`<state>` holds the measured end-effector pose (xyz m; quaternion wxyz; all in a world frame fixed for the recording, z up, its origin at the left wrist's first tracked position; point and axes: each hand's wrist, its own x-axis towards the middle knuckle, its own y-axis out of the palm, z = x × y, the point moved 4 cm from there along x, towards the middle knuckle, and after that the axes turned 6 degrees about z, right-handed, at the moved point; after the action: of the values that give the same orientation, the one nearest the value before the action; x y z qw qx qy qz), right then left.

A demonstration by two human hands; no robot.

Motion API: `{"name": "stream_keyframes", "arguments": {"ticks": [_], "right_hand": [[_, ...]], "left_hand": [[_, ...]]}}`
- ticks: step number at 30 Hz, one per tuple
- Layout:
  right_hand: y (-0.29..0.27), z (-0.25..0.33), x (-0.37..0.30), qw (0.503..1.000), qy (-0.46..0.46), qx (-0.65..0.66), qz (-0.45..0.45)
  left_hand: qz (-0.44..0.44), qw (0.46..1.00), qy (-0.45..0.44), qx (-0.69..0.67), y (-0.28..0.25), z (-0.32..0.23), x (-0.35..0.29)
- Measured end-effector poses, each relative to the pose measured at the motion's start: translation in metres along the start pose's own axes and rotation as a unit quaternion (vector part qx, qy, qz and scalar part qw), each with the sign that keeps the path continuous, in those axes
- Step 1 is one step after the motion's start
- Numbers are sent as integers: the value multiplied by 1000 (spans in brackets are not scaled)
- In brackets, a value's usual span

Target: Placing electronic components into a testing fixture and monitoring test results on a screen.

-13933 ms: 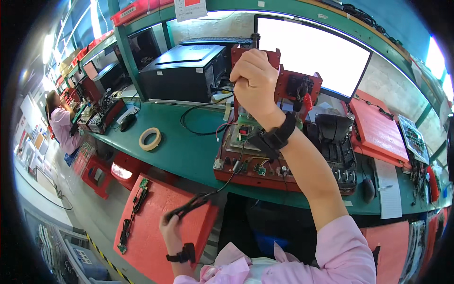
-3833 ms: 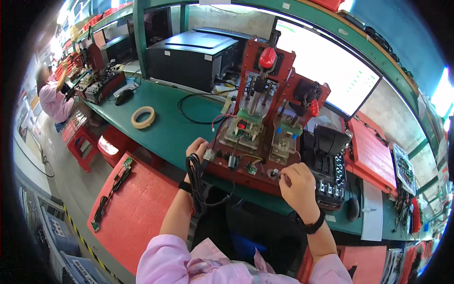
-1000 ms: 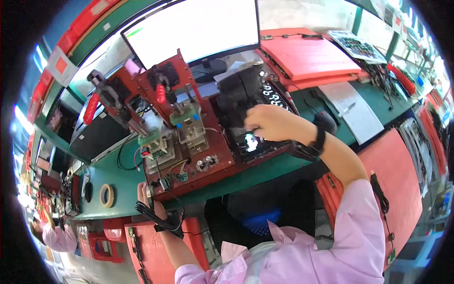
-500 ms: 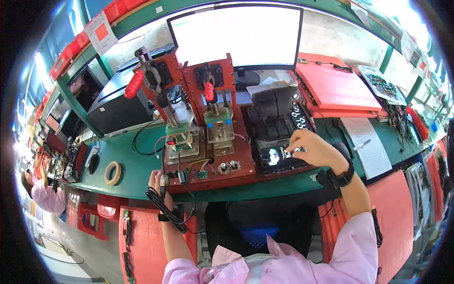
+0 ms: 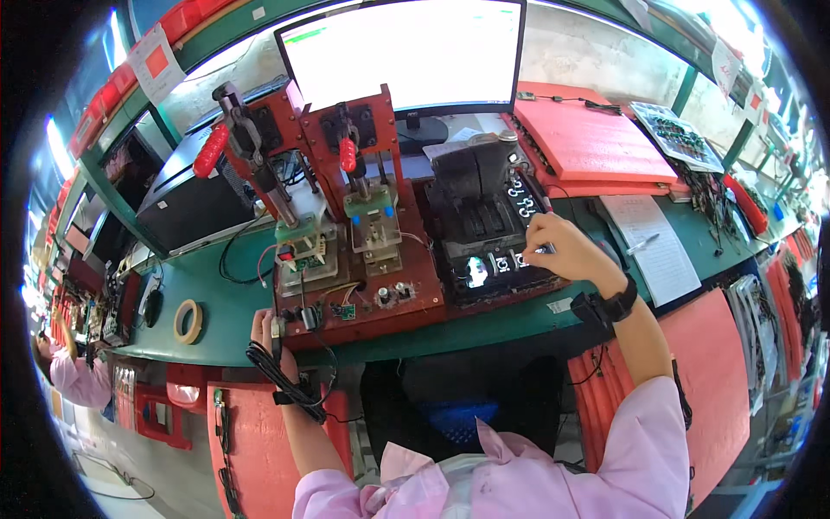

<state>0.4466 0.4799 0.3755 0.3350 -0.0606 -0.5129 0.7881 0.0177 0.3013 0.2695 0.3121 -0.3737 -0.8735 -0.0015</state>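
My right hand [image 5: 566, 251] is closed in a pinch over the front right of a black box-like device [image 5: 484, 221]. A small dark piece shows at its fingertips, too covered to name. Beside the fingers, small lit displays [image 5: 500, 262] glow white, and a bright white patch [image 5: 476, 272] lies left of them. My left hand [image 5: 263, 330] is at the front left corner of a red test fixture [image 5: 380, 316], its fingers closed around a metal-ended cable plug [image 5: 277, 332]. From there a looped black cable [image 5: 290, 381] hangs over the wrist; the thumb is hidden.
Two toggle clamps with red handles [image 5: 211, 151] rise from the fixture. Behind stands a lit monitor [image 5: 406, 56]. Tape [image 5: 188, 322] lies left on the green bench. Right are red foam sheets [image 5: 596, 138] and a paper with a pen [image 5: 648, 246]. Another person [image 5: 79, 376] sits far left.
The whole view has shifted, so the bench appears further left. My right hand has moved slightly right across the device, uncovering more lit display. Green marks now show on the monitor.
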Motion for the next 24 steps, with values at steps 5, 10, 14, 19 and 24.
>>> {"name": "stream_keyframes", "arguments": {"ticks": [5, 10, 14, 19, 24], "right_hand": [[-13, -2, -10, 998, 46, -11, -44], [-13, -10, -5, 997, 54, -43, -37], [-13, -12, -7, 998, 38, -54, -11], [-24, -15, -12, 1000, 2, -14, 23], [-11, -21, 8, 993, 51, -95, -48]], "left_hand": [[-9, 995, 75, 65, 1, -10, -4], [-14, 973, 144, 177, 3, -24, -5], [-1, 984, 112, 142, 4, -22, -5], [-32, 998, 41, 47, 4, -19, -2], [-49, 999, 21, 6, 4, -23, -1]]}}
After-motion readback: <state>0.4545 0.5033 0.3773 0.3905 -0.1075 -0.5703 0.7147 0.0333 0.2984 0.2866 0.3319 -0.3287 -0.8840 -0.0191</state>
